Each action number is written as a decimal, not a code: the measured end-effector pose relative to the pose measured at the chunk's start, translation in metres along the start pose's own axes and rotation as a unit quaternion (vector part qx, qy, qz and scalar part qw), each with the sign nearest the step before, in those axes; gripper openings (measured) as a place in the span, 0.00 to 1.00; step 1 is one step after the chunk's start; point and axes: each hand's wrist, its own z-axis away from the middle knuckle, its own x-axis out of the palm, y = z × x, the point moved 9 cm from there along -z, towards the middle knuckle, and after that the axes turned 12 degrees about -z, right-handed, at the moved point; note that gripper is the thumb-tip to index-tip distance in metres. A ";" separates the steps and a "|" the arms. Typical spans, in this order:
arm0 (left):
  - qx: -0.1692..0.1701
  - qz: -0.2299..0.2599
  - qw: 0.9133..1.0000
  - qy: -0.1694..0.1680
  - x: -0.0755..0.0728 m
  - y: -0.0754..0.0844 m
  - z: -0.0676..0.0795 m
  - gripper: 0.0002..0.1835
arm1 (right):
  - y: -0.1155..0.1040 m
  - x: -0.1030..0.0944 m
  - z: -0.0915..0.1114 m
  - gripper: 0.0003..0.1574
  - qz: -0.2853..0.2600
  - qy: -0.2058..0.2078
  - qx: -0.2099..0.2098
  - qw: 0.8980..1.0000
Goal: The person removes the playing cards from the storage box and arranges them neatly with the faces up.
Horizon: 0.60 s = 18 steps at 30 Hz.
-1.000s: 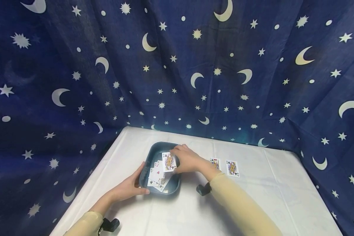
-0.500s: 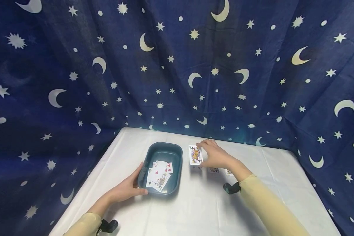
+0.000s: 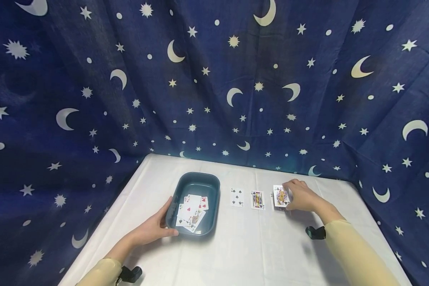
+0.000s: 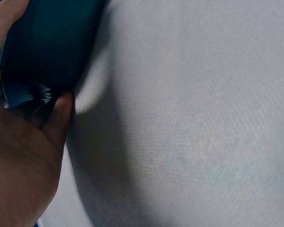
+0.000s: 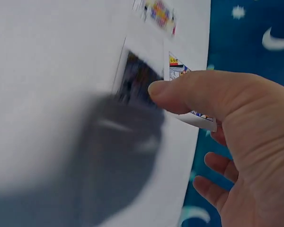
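In the head view, my right hand pinches a queen playing card between thumb and fingers. The card hovers over another face card, mostly covered, at the right end of a row on the table. In the right wrist view, the thumb lies across the held card, above a shaded face card. My left hand grips the near-left corner of a dark teal plastic tub, its thumb at the front and fingers along the left wall. Several loose playing cards lie inside the tub.
Left of the held card, a face card and a spade number card lie face up in the row. White cloth covers the table. A blue curtain with moons and stars hangs behind the far edge.
My right hand has carried the queen card from over the tub rightward, past the spade card and middle face card, to the row's right end. The left hand stays at the tub.
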 end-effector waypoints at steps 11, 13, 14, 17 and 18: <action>0.001 0.006 1.000 -0.001 0.000 0.000 0.001 0.66 | 0.049 -0.002 0.025 0.55 -0.003 -0.029 0.044 0.999; 0.001 0.003 1.000 0.001 -0.001 0.000 0.001 0.66 | 0.055 0.000 0.028 0.54 -0.010 -0.036 0.055 0.998; 0.001 0.001 1.000 0.002 -0.001 0.000 0.001 0.66 | 0.057 0.000 0.029 0.54 -0.012 -0.039 0.059 0.997; 0.000 0.000 1.000 0.002 0.000 0.000 0.001 0.66 | 0.064 0.003 0.031 0.53 -0.021 -0.045 0.070 0.996; 0.000 -0.001 1.000 0.003 0.000 -0.001 0.001 0.66 | 0.065 0.003 0.032 0.53 -0.022 -0.047 0.071 0.996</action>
